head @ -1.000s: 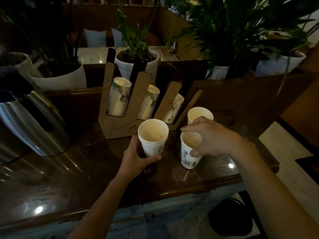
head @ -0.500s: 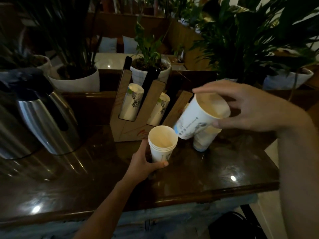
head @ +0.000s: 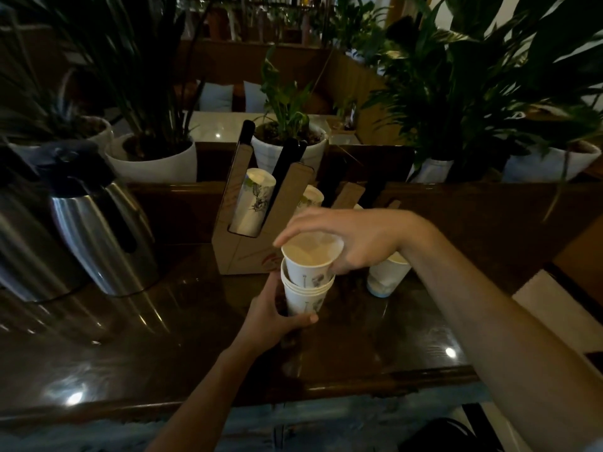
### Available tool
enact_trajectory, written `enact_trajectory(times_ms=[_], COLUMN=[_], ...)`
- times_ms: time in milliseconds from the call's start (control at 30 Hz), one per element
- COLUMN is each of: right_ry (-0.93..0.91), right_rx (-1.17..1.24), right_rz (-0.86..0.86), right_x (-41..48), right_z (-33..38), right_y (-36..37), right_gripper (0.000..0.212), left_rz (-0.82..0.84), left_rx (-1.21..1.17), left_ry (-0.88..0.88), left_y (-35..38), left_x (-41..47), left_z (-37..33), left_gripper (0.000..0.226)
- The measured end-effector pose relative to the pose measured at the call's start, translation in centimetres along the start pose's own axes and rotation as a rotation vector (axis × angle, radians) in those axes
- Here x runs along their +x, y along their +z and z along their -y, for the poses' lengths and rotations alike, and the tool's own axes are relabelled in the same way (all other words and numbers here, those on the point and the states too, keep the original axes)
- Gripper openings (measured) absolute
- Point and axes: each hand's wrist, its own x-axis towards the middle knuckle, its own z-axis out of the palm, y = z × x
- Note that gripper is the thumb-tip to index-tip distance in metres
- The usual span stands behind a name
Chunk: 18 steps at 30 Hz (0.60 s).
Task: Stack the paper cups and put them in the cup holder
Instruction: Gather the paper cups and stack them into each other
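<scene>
Head view took in a dim wooden counter [head: 137, 347]. At the far left stood a steel jug [head: 98, 230] with a black lid, upright, well apart from the cups. Behind it and along the back ledge sat white plant pots [head: 153, 161], their leaves crowding over the counter. Near the middle rose the cardboard holder [head: 241, 252], its slots slanting up and back; one sleeve of cups [head: 254, 203] lay in the left slot, leaning with the mouth downward, and another [head: 311, 197] showed in the next slot, partly hidden by the right hand.

Just in front of the holder the left hand [head: 274, 318] wrapped its fingers round the base of the stack [head: 306, 295], which stood upright on the counter, mouth up. The right hand [head: 352, 239] came from above, fingers spread and curled over the rim of the top cup [head: 311, 261], which sat part way into the stack, tilted slightly left. To the right a loose cup [head: 386, 275] stood upright, half covered by the right wrist.
</scene>
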Motion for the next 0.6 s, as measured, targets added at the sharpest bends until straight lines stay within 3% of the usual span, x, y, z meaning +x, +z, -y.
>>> enact_trajectory(times_ms=[133, 267, 367, 433, 467, 533, 600], right_ry=[0.034, 0.063, 0.160, 0.381, 0.524, 0.741, 0.687], right_rx=[0.205, 0.267, 0.238, 0.103, 0.039, -0.007, 0.050], right_rz=[-0.030, -0.188, -0.556, -0.768, -0.774, -0.606, -0.486], right_x=[1.0, 1.3, -0.9, -2.8, -3.4, -3.9, -3.5], right_z=[-1.7, -2.6, -4.5, -7.1, -8.5, -10.5, -11.5], right_y=[3.6, 6.8, 6.3, 5.3, 5.1, 5.3, 5.7], right_gripper=[0.064, 0.052, 0.052, 0.054, 0.064, 0.093, 0.100], left_rz=[0.007, 0.003, -0.009, -0.007, -0.004, 0.002, -0.051], left_rx=[-0.001, -0.010, -0.001, -0.001, 0.000, 0.007, 0.008], left_ry=[0.017, 0.023, 0.015, 0.012, 0.010, 0.005, -0.028], left_y=[0.4, 0.7, 0.9, 0.9, 0.8, 0.9, 0.8], left_x=[-0.3, -0.3, -0.3, -0.4, -0.4, -0.6, -0.9], left_z=[0.0, 0.3, 0.3, 0.3, 0.3, 0.3, 0.2], left_gripper=[0.103, 0.096, 0.094, 0.094, 0.094, 0.095, 0.092])
